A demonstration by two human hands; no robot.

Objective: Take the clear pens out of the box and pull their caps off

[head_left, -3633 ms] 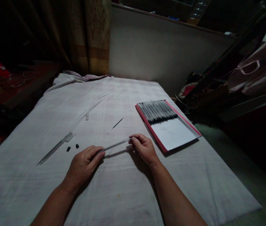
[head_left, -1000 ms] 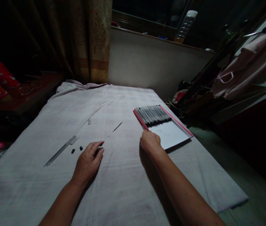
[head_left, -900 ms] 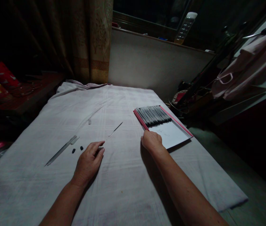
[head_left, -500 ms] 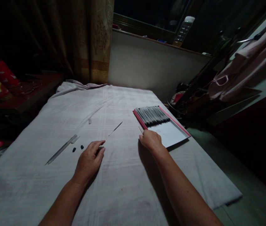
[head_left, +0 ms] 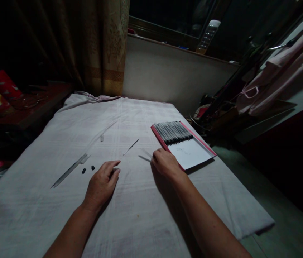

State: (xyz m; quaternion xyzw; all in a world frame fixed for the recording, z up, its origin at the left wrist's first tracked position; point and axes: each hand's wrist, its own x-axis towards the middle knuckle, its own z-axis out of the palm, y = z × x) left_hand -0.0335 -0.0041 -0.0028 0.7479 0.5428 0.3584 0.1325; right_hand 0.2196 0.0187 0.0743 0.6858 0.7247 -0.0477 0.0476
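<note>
While your left hand [head_left: 101, 181] rests flat, your right hand [head_left: 164, 164] grips a clear pen tube [head_left: 146, 153].
On the table [head_left: 140, 222]: loose barrel [head_left: 68, 171], black caps [head_left: 87, 169], left fingers spread and empty, thin refill [head_left: 131, 146], right fingers closed on the tube beside the red tray [head_left: 194, 152].

Dim, vignetted, wide-angle edge distortion

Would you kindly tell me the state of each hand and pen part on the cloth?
Left hand, open, flat on the cloth, empty.
Right hand, curled around a clear pen tube, its end off the cloth.
Tray, flat, pens rowed at its far end.
Thin refill, lying loose.
Clear barrel, lying loose beside two black bits.
</note>
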